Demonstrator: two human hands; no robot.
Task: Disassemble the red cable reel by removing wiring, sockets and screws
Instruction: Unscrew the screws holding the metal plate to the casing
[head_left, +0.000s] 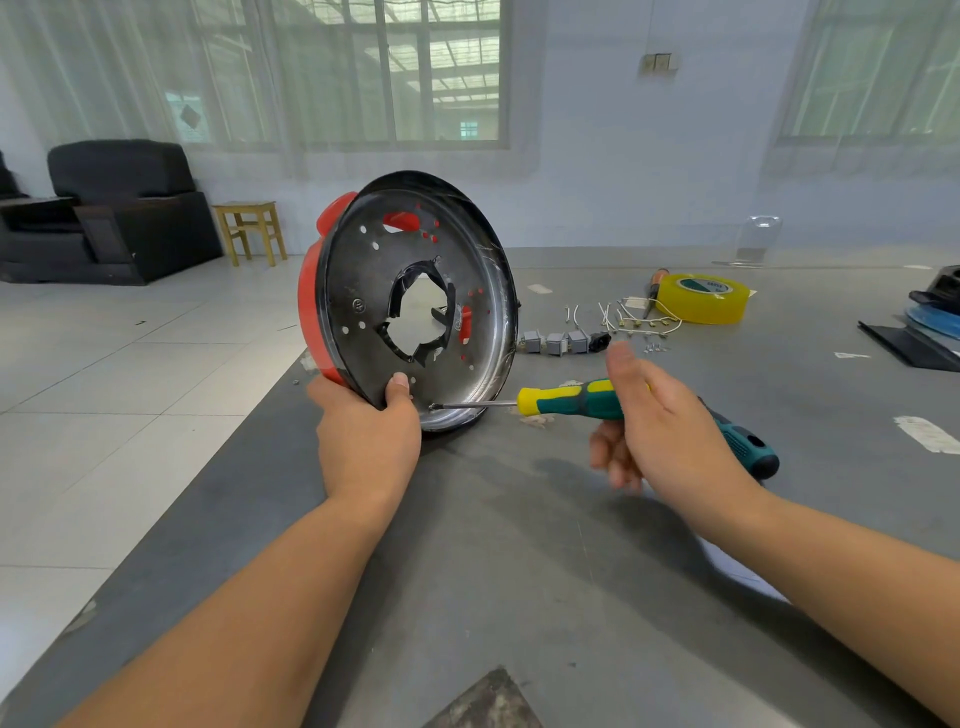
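The red cable reel (363, 291) stands on its edge on the grey table (519, 545), its black inner disc with a large ragged centre hole facing me. My left hand (366, 431) grips its lower rim, thumb on the black face. My right hand (660, 431) holds a green and yellow screwdriver (566, 400) loosely, fingers partly spread; the tip touches the reel's bottom edge. Removed grey sockets (556, 343), white wire pieces (623, 317) and small screws (654, 347) lie behind on the table.
A yellow tape roll (701, 299) and an orange-handled tool (655, 283) lie at the back right. Dark and blue objects (930, 322) sit at the right edge. The table's left edge runs diagonally; beyond it are tiled floor, a wooden stool (249, 231) and a black armchair (114, 208).
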